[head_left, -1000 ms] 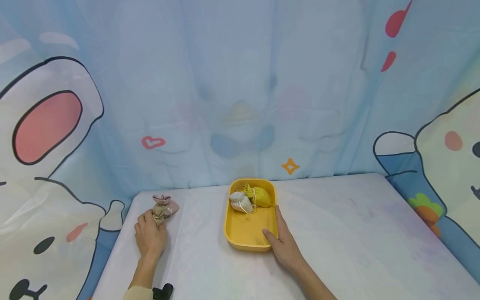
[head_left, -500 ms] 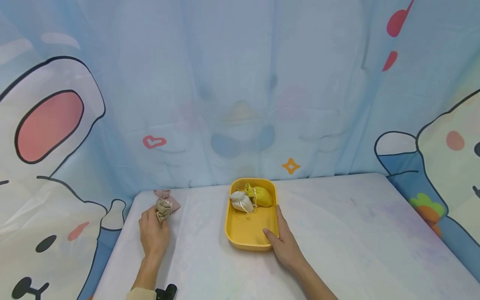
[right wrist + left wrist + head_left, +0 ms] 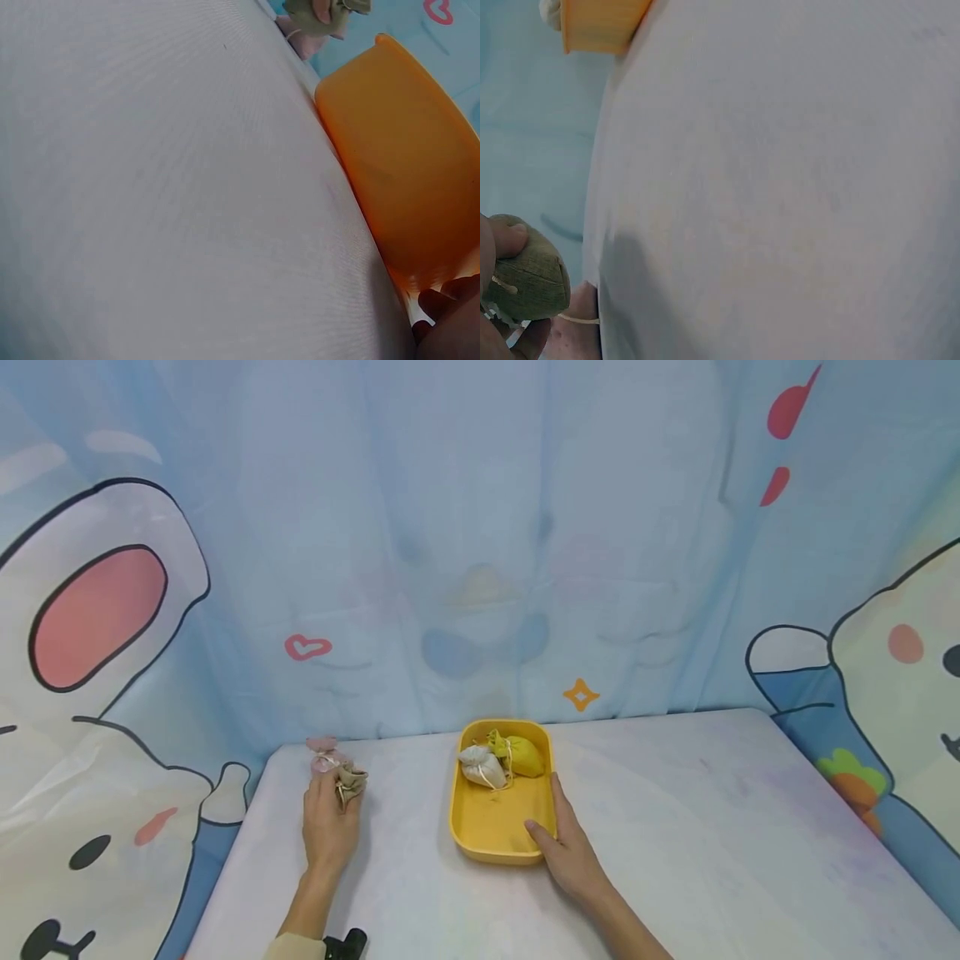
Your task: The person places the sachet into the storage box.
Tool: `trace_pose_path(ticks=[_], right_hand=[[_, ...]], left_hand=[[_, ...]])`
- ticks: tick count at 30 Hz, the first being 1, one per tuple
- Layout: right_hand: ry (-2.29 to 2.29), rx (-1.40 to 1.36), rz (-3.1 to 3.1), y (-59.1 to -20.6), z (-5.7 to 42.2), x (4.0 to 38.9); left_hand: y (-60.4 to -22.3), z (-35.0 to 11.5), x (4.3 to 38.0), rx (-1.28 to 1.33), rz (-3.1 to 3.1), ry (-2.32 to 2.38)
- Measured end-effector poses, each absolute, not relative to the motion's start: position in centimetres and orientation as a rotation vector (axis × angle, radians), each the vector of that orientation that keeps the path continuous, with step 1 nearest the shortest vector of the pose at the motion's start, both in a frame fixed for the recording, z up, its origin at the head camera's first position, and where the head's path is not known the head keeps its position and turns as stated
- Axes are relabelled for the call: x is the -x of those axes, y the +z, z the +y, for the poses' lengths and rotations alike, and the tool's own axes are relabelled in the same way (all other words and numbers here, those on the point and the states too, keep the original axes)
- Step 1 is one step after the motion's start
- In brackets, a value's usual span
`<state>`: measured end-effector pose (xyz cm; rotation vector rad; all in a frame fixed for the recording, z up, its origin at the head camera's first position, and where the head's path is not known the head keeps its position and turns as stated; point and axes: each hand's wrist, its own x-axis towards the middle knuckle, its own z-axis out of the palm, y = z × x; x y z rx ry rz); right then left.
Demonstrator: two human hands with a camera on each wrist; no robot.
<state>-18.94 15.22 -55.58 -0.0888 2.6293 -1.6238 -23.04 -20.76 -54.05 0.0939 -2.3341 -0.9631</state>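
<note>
My left hand (image 3: 330, 835) holds an olive-green drawstring pouch (image 3: 351, 783) above the table's left side. The left wrist view shows the thumb and fingers pinching that olive pouch (image 3: 536, 281). Just behind it lies a pink drawstring pouch (image 3: 322, 750), partly hidden by the hand. At the middle, my right hand (image 3: 576, 864) grips the right side of a yellow tray (image 3: 491, 837), thumb over the rim and fingers outside. Inside the tray's far end sit a pale grey pouch (image 3: 482, 767) and a yellow-green pouch (image 3: 525, 757), touching each other.
A white-covered table (image 3: 697, 827) spreads beneath everything. Its far edge meets a light blue printed curtain (image 3: 450, 543) with cartoon figures. The tray stands close to that far edge.
My left hand has shifted right and lifted the olive pouch off the pink one, which stays behind. The right hand and tray have kept their place.
</note>
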Motion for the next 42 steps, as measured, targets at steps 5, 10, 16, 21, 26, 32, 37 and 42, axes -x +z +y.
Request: trace_pose_path(ticks=[5,10,16,21,26,32,37,42], right_hand=[[-1.631,0.096,2.634,-55.6,15.2,18.8],[-1.627,0.096,2.644,-55.5,15.2,18.8],[-1.635,0.1,2.648,-55.6,15.2,18.8],[-1.643,0.097,2.637,-55.6,15.1,18.8],[-1.655,0.105,2.63,-55.7,15.1,18.8],[-1.662,0.106,2.629,-55.5,15.1,18.8],[-1.655,0.098,2.629,-55.4,15.1,18.8],[-1.646,0.087,2.624,-55.2,15.2,18.7]], left_hand=[[-53.5,-19.4,23.5,-0.009,-2.312,-0.992],[-52.8,-18.3,23.8,0.019,-2.324,-1.037],[-51.7,-16.6,24.2,0.082,-2.396,-1.245],[-51.0,-14.9,24.5,0.175,-2.429,-1.361],[-50.3,-13.2,24.7,0.214,-2.432,-1.393],[-49.6,-11.8,25.0,0.262,-2.432,-1.403],[-49.3,-10.8,25.2,0.313,-2.414,-1.445],[-49.2,-10.0,25.3,0.361,-2.416,-1.515]])
